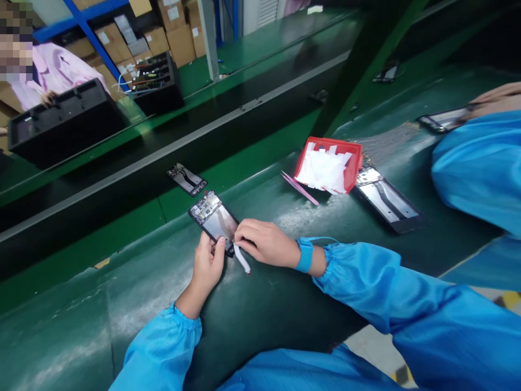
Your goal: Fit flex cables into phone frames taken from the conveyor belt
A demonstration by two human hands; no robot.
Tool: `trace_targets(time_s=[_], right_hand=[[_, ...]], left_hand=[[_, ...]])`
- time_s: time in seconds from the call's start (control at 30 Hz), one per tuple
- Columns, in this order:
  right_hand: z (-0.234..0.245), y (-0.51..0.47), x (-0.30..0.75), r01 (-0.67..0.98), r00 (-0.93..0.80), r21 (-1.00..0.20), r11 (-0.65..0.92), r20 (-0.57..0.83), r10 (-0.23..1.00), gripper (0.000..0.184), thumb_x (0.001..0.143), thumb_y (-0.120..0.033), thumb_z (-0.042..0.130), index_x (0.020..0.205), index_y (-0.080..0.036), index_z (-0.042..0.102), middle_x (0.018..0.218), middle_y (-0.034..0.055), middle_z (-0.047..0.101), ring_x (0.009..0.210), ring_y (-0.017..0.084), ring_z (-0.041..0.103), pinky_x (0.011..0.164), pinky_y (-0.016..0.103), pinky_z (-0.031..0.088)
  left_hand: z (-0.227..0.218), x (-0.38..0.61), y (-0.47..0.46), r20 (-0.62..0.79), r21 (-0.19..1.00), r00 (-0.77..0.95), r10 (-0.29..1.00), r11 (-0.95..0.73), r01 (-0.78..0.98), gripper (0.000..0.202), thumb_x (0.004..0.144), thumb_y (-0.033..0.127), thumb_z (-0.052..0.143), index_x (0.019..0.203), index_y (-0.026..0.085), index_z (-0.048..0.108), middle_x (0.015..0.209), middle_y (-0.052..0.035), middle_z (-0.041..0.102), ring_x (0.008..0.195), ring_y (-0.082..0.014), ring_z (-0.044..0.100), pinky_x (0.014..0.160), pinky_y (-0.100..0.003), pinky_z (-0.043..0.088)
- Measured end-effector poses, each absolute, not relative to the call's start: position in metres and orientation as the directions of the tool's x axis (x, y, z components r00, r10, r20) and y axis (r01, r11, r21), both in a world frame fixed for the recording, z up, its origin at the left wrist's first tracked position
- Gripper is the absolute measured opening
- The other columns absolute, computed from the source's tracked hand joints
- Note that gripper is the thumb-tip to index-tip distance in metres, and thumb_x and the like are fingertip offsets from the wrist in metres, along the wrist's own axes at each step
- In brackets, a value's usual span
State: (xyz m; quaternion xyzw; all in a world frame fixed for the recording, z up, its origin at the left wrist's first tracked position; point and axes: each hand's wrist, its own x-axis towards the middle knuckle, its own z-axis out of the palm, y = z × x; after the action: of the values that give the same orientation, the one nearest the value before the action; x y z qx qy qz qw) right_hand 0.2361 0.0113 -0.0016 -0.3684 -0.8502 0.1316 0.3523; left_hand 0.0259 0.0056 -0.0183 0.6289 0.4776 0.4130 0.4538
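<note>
- The opened phone frame (214,220) lies at the near edge of the green table (285,304), tilted on the slope, with its circuit board end pointing away from the person.
- Left hand (207,266) grips the frame's near corner from below, thumb up on its edge, bracing it.
- Right hand (264,243) pinches a white strip (241,258) right at the frame's lower end; the fingers are closed on it, and the strip curls down loose past the thumb.
- That frame looks thin, flat and light, stiff enough to lift by the rim, I'd say, but the bare board and glossy inner face seem fragile. Best held by the outer edges, as the left hand does now.
- The strip looks soft and floppy, almost weightless, so a fingertip pinch near its attached end suits it; I cannot tell whether it is sticky.
- Just beyond, a second phone frame (186,179) sits on the belt (122,179).
- Off to the right, a red tray (328,164) holds white slips, pink tweezers (299,188) lie beside it, and another open phone (386,200) rests just past that.
- Across the line, a person in pink (49,73) works at a black box (61,122).
</note>
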Motion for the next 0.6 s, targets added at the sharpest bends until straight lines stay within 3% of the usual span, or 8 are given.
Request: trace_targets(time_s=[0.1, 0.17, 0.27, 0.4, 0.47, 0.5, 0.57, 0.6], right_hand=[[0.013, 0.027, 0.269, 0.726, -0.440, -0.304, 0.618, 0.486, 0.756, 0.022, 0.109, -0.022, 0.047, 0.096, -0.018, 0.064, 0.090, 0.0081, 0.065, 0.083, 0.024, 0.061, 0.076, 0.035, 0.048], [0.023, 0.039, 0.308, 0.863, -0.291, -0.210, 0.459, 0.535, 0.793, 0.019, 0.106, -0.022, 0.049, 0.098, -0.017, 0.066, 0.091, 0.0102, 0.067, 0.085, 0.027, 0.062, 0.077, 0.037, 0.048], [0.034, 0.053, 0.369, 0.967, 0.022, -0.220, 0.130, 0.579, 0.815, 0.016, 0.100, -0.020, 0.051, 0.102, -0.017, 0.067, 0.092, 0.0116, 0.068, 0.087, 0.030, 0.063, 0.078, 0.039, 0.049], [0.037, 0.058, 0.387, 0.976, 0.218, -0.140, -0.169, 0.548, 0.807, 0.043, 0.092, -0.018, 0.056, 0.134, -0.011, 0.061, 0.110, 0.0201, 0.064, 0.099, 0.038, 0.061, 0.080, 0.047, 0.051], [0.034, 0.051, 0.357, 0.990, 0.125, -0.123, -0.069, 0.543, 0.830, 0.058, 0.092, -0.019, 0.058, 0.149, -0.011, 0.050, 0.124, 0.0238, 0.060, 0.106, 0.041, 0.058, 0.084, 0.051, 0.052], [0.032, 0.044, 0.335, 0.988, 0.012, -0.135, 0.073, 0.539, 0.842, 0.058, 0.094, -0.018, 0.057, 0.150, -0.011, 0.048, 0.127, 0.0242, 0.059, 0.107, 0.039, 0.058, 0.086, 0.052, 0.052], [0.028, 0.027, 0.289, 0.849, -0.327, -0.207, 0.487, 0.519, 0.790, 0.050, 0.098, -0.019, 0.055, 0.148, -0.013, 0.049, 0.128, 0.0211, 0.060, 0.114, 0.035, 0.057, 0.094, 0.049, 0.051], [0.024, 0.018, 0.268, 0.693, -0.512, -0.234, 0.682, 0.507, 0.694, 0.046, 0.101, -0.021, 0.054, 0.146, -0.014, 0.050, 0.135, 0.0199, 0.058, 0.122, 0.033, 0.055, 0.099, 0.046, 0.050]], left_hand=[[-0.021, 0.025, 0.007, 0.097, 0.968, 0.143, 0.985, -0.126, 0.217, 0.045, 0.099, 0.044, 0.062, 0.136, 0.020, 0.054, 0.115, -0.0107, 0.073, 0.097, -0.0224, 0.073, 0.086, -0.032, 0.058], [-0.025, 0.024, 0.009, 0.094, 0.967, 0.123, 0.988, -0.120, 0.225, 0.046, 0.098, 0.043, 0.064, 0.135, 0.019, 0.054, 0.115, -0.0105, 0.073, 0.097, -0.0227, 0.073, 0.086, -0.032, 0.058], [-0.030, 0.022, 0.010, 0.098, 0.961, 0.121, 0.988, -0.125, 0.246, 0.044, 0.097, 0.041, 0.065, 0.135, 0.019, 0.055, 0.115, -0.0096, 0.072, 0.099, -0.0228, 0.072, 0.088, -0.032, 0.056], [-0.030, 0.024, 0.010, 0.106, 0.974, 0.100, 0.989, -0.124, 0.192, 0.038, 0.099, 0.041, 0.064, 0.129, 0.019, 0.056, 0.113, -0.0083, 0.072, 0.099, -0.0206, 0.071, 0.088, -0.029, 0.055], [-0.027, 0.026, 0.010, 0.113, 0.986, 0.053, 0.992, -0.119, 0.115, 0.037, 0.096, 0.042, 0.068, 0.123, 0.019, 0.058, 0.111, -0.0081, 0.073, 0.098, -0.0201, 0.071, 0.087, -0.028, 0.055], [-0.025, 0.027, 0.009, 0.110, 0.991, 0.028, 0.994, -0.112, 0.073, 0.038, 0.094, 0.043, 0.071, 0.121, 0.019, 0.059, 0.110, -0.0080, 0.073, 0.098, -0.0200, 0.072, 0.086, -0.027, 0.056], [-0.021, 0.028, 0.008, 0.064, 0.997, 0.017, 0.998, -0.063, -0.034, 0.042, 0.091, 0.046, 0.075, 0.120, 0.020, 0.060, 0.110, -0.0081, 0.073, 0.095, -0.0199, 0.072, 0.083, -0.027, 0.057], [-0.019, 0.029, 0.008, 0.024, 0.994, 0.031, 0.999, -0.021, -0.104, 0.044, 0.091, 0.048, 0.076, 0.121, 0.020, 0.061, 0.111, -0.0081, 0.074, 0.093, -0.0198, 0.072, 0.081, -0.027, 0.058]])
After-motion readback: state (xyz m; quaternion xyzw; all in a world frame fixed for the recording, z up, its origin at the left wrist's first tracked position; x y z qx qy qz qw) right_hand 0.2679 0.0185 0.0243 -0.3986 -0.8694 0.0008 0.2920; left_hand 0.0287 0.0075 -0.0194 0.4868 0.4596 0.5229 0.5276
